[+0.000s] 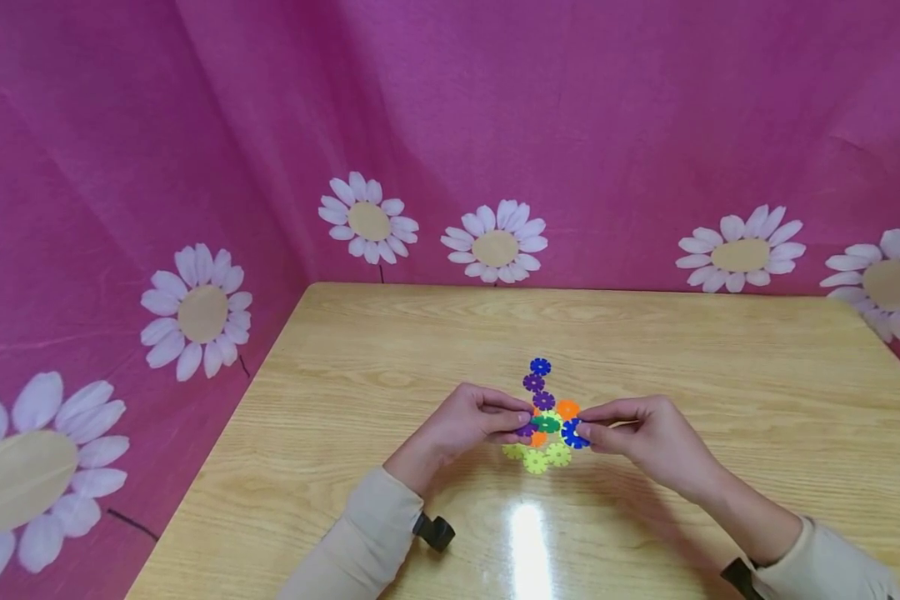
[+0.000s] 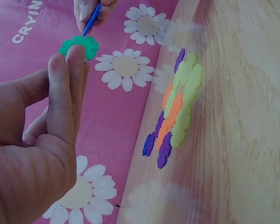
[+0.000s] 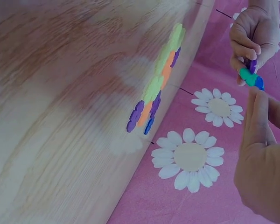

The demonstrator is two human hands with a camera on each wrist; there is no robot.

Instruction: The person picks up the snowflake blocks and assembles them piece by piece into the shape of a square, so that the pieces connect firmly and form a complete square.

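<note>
My left hand [image 1: 468, 427] pinches a purple notched snowflake disc [image 3: 252, 66] between thumb and fingers. Between the two hands sits a green notched disc [image 2: 82, 46], close against the purple one. A blue notched disc [image 1: 573, 434] is pinched in my right hand [image 1: 651, 435], right at the green disc's edge. In the left wrist view the blue disc [image 2: 92, 21] shows edge-on. Beneath the hands, a flat group of linked discs [image 2: 184, 105] in yellow-green, orange, purple and blue lies on the table, partly hidden by them in the head view.
The wood-grain table [image 1: 390, 350] reflects a bright light near its front. A pink curtain [image 1: 570, 108] printed with large white daisies hangs along the back and left. A black wrist strap [image 1: 435, 532] is on the left sleeve.
</note>
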